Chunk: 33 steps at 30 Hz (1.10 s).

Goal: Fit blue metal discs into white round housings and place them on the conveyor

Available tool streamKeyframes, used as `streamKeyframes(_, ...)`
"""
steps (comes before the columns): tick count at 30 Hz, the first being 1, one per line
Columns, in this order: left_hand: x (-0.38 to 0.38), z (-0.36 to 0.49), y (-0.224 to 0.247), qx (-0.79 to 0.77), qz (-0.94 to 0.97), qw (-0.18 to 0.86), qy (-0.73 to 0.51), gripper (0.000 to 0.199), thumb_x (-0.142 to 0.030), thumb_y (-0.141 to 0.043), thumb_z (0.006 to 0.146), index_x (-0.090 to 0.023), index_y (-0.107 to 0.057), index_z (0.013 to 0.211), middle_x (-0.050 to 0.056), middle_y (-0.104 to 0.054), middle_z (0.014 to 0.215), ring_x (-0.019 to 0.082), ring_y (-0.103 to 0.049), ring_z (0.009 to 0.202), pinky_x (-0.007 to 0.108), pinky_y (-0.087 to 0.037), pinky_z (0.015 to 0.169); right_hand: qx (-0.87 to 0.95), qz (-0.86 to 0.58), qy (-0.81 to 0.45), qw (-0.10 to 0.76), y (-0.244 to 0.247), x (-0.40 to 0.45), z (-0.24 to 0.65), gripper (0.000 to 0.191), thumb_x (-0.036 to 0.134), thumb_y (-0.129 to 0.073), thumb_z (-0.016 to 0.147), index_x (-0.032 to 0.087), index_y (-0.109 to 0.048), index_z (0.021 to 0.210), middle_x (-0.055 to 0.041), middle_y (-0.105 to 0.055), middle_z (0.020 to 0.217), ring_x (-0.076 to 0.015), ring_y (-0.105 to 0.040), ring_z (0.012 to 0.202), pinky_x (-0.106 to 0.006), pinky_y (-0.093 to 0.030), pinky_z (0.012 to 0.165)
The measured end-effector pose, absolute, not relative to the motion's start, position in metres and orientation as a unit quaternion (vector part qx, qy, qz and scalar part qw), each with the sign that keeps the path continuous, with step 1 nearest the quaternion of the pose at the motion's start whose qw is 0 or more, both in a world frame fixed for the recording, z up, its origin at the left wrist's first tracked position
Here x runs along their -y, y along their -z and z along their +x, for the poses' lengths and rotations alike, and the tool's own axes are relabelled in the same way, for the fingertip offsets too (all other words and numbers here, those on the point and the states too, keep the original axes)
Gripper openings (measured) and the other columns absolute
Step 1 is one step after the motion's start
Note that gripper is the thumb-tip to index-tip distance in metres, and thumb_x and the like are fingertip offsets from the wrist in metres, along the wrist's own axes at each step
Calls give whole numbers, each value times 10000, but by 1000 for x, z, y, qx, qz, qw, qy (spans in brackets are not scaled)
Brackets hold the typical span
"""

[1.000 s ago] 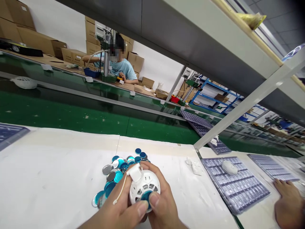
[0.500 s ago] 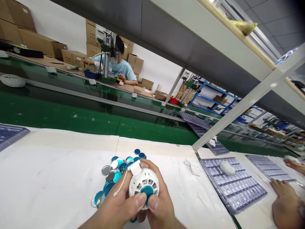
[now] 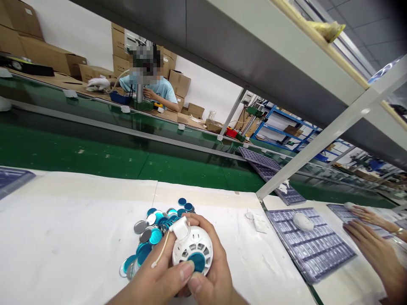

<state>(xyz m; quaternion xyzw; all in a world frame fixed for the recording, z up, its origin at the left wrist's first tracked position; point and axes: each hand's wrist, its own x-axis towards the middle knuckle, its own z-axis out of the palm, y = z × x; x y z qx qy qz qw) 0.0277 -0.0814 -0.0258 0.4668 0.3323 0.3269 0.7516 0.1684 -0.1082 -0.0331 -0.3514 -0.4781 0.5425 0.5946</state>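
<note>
Green conveyor belt (image 3: 104, 152): I see it running across beyond the white-covered surface (image 3: 70, 220).
Clear plastic blister tray (image 3: 318, 254): on the surface to my right, with a white rounded shell (image 3: 303, 222) on it.
Left hand (image 3: 155, 277) and right hand (image 3: 219, 262): cupped around opposite sides of one housing; fingers curled around it, the left thumb against the disc's edge and the right thumb close to the lower rim.
Loose round discs (image 3: 155, 236): heaped on the surface behind the left hand, blue-faced and silvery; thin and slick, I'd judge, best lifted by the edge.
White vented fan-like housing (image 3: 194, 235): held between both hands above the surface, grille up; probably light, stiff plastic. I'd grip its rounded sides, sparing the slotted face.
White clip (image 3: 180, 228): at the housing's upper left; I'd avoid levering on it.
Blue disc (image 3: 197, 261): over the grille's centre; its glossy face probably slides and scratches easily.
Thin cord (image 3: 163, 252): limp over the left hand; no handle.
</note>
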Motion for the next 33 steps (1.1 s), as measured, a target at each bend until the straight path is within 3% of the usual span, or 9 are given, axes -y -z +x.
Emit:
streamKeyframes(6,82,31,30,-329,465,764,-303,596,-598,-619,835,-289,-534,1338,9,-647,815,211,-560,702,314,-490,659,473,-402,-519,588,35,114,169,796,633,-744,731,224,-468,1356,-176,-590,1258,-96,-501,502,-270,-475,431)
streamKeyframes(8,82,33,29,-350,458,754,-315,611,-604,-648,797,-281,-563,1309,11,-644,804,213,-559,681,317,-493,638,470,-393,-525,590,34,113,167,783,629,-746,732,222,-479,1345,-160,-631,1190,-103,-496,502,-271,-477,439)
streamKeyframes(14,87,40,16,-383,455,685,-421,466,-560,-743,708,-280,-683,1076,49,-677,999,298,-630,926,340,-548,766,446,-373,-532,615,29,110,163,768,604,-810,657,230,-583,1287,-91,-677,1039,-239,-638,787,-404,-564,781)
streamKeyframes(18,89,39,17,-394,430,709,-395,566,-608,-748,696,-270,-653,1141,33,-666,870,248,-620,766,307,-531,607,431,-350,-580,596,30,111,165,748,602,-779,691,254,-559,1315,-85,-681,971,-212,-622,627,-328,-533,509)
streamKeyframes(20,89,38,20,-382,419,730,-381,659,-644,-736,703,-263,-624,1229,24,-658,816,219,-584,684,303,-514,576,404,-341,-614,586,31,112,167,798,646,-747,689,253,-529,1348,-112,-686,1057,-240,-661,672,-303,-501,465)
streamKeyframes(23,88,38,26,-384,421,723,-392,622,-629,-739,716,-273,-642,1217,53,-678,926,251,-619,776,330,-539,650,393,-362,-601,594,33,112,167,805,678,-733,696,238,-536,1340,-140,-649,1235,-303,-684,901,-355,-559,632)
streamKeyframes(27,90,43,31,-419,392,694,-436,541,-518,-791,679,-256,-680,1139,89,-665,1177,332,-610,1093,357,-542,844,479,-384,-491,619,36,110,163,714,689,-693,779,234,-558,1313,-132,-627,1249,-319,-612,1082,-455,-516,939)
streamKeyframes(30,91,45,30,-427,357,704,-441,605,-491,-821,638,-230,-669,1162,96,-650,1222,339,-592,1144,371,-529,896,507,-397,-407,647,35,110,157,598,660,-631,853,257,-578,1292,-108,-628,1177,-299,-616,1042,-465,-508,948)
streamKeyframes(33,89,44,22,-419,339,735,-411,621,-526,-852,622,-250,-666,1145,63,-677,1039,264,-636,908,324,-533,713,470,-414,-413,661,34,111,156,596,677,-634,827,251,-596,1243,-109,-637,1133,-287,-643,927,-443,-558,819)
